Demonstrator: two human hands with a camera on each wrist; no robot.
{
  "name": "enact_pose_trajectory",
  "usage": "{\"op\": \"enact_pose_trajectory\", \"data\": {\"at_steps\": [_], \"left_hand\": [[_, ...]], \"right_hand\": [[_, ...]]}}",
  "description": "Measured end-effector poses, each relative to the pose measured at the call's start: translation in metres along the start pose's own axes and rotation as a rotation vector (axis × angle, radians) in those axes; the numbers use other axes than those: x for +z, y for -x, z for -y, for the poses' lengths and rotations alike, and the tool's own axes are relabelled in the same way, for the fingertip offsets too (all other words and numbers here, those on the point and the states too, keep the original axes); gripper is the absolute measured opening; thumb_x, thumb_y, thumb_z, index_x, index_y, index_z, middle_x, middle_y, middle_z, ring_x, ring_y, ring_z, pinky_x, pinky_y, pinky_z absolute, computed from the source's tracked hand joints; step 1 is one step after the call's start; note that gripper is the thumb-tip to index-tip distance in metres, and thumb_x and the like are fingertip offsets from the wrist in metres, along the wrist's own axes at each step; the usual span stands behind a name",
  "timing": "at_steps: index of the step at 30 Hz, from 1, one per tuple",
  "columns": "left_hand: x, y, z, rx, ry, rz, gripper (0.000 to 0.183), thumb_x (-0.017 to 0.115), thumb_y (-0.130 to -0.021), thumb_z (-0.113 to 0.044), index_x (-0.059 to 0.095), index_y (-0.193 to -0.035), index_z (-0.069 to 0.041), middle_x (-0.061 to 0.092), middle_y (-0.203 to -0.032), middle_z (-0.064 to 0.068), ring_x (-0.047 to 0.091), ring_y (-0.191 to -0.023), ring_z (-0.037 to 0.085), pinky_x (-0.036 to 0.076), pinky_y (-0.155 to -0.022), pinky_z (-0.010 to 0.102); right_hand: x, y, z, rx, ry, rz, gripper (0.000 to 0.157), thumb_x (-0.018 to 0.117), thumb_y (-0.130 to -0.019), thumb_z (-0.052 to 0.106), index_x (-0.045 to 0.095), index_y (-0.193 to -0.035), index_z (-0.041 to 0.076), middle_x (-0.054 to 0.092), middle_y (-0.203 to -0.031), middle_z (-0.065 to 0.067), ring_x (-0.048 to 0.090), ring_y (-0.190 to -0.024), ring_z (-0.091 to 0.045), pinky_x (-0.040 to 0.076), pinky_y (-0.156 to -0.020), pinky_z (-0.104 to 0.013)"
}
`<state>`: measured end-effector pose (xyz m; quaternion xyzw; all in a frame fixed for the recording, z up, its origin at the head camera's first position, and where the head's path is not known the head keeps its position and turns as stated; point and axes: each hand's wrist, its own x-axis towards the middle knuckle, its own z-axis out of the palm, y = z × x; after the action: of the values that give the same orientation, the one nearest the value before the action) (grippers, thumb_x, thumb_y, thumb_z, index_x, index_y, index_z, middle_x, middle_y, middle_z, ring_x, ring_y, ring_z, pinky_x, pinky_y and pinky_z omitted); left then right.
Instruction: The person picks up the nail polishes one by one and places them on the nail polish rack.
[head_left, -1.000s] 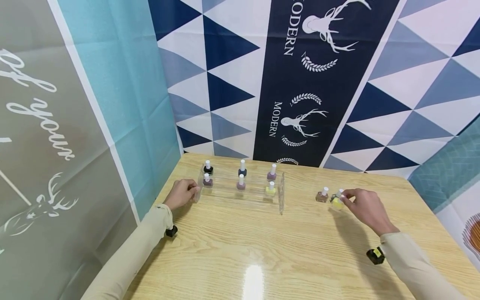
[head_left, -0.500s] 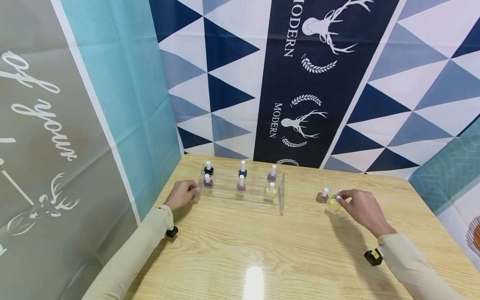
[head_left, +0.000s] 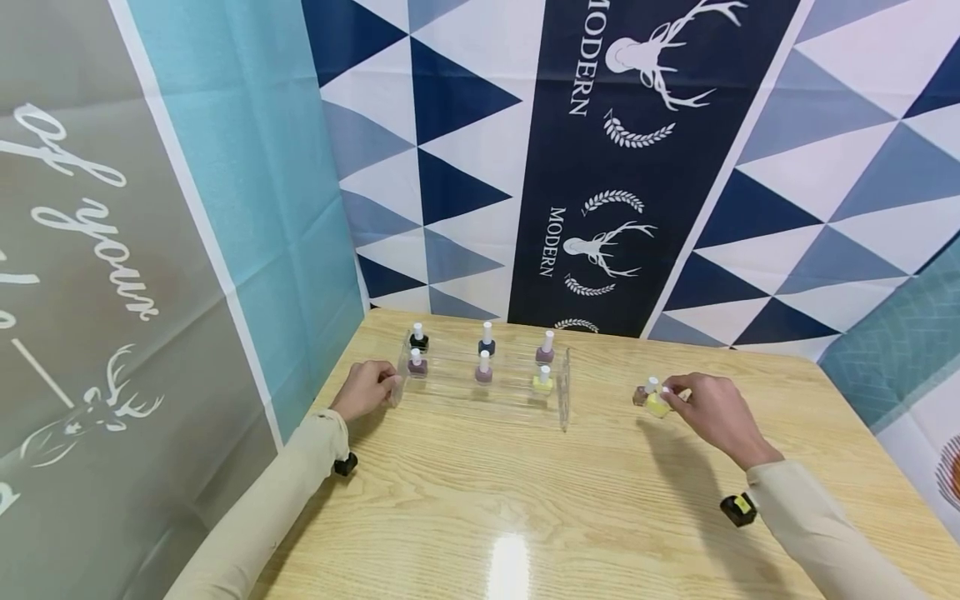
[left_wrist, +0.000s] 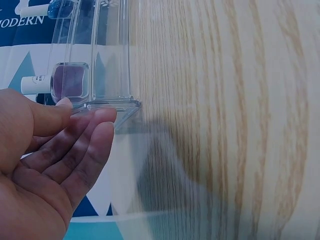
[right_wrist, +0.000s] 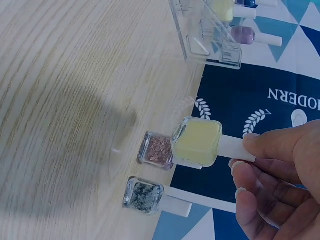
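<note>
My right hand (head_left: pixel 716 414) pinches the white cap of a yellow nail polish bottle (right_wrist: pixel 197 141) between thumb and fingers, above the table. Just behind it in the right wrist view are a brown-pink glitter nail polish bottle (right_wrist: pixel 156 150) and a dark green glitter bottle (right_wrist: pixel 143 195). In the head view the dark bottle is mostly hidden by the hand. My left hand (head_left: pixel 365 389) grips the left end of a clear acrylic rack (left_wrist: pixel 112 104), with thumb and fingertips at its side panel. A purple bottle (left_wrist: pixel 71 81) sits in the rack near the thumb.
The rack's back row holds a black bottle (head_left: pixel 418 341), a dark blue one (head_left: pixel 487 347) and a mauve one (head_left: pixel 545 354). Its front row has a lilac bottle (head_left: pixel 483 374) and another yellow bottle (head_left: pixel 542 383). Patterned cloth (head_left: pixel 465 167) hangs behind the wooden table (head_left: pixel 450 500).
My right hand has moved left with the yellow bottle, away from the dark glitter bottle and in front of the brown-pink one. The left hand keeps its place at the rack.
</note>
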<state>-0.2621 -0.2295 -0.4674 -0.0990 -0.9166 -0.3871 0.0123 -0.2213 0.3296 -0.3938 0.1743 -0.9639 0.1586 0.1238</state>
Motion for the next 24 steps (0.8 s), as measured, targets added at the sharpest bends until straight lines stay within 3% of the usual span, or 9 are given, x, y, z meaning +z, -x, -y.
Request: {"op": "enact_pose_trajectory", "data": {"at_steps": [12,24], "left_hand": [[0.000,0.001,-0.003,-0.003,-0.003,-0.006,0.019,0.061,-0.105,-0.009,0.072,-0.092,0.000,0.066,-0.069,0.011,0.058,-0.056,0.018,0.045,-0.050,0.032],[-0.001,0.002,-0.003,-0.009,0.002,-0.001,0.021,0.060,-0.106,-0.010,0.071,-0.091,-0.001,0.065,-0.069,0.011,0.055,-0.055,0.018,0.044,-0.051,0.033]], "right_hand": [[0.002,0.000,0.008,-0.032,-0.009,-0.019,0.013,0.073,-0.096,0.013,0.078,-0.097,0.001,0.058,-0.062,0.009,0.038,-0.048,-0.010,0.029,-0.047,-0.029],[0.004,-0.001,0.015,-0.047,-0.006,-0.025,0.011,0.074,-0.095,0.012,0.078,-0.095,0.002,0.068,-0.072,0.001,0.040,-0.049,-0.010,0.031,-0.047,-0.029]]}}
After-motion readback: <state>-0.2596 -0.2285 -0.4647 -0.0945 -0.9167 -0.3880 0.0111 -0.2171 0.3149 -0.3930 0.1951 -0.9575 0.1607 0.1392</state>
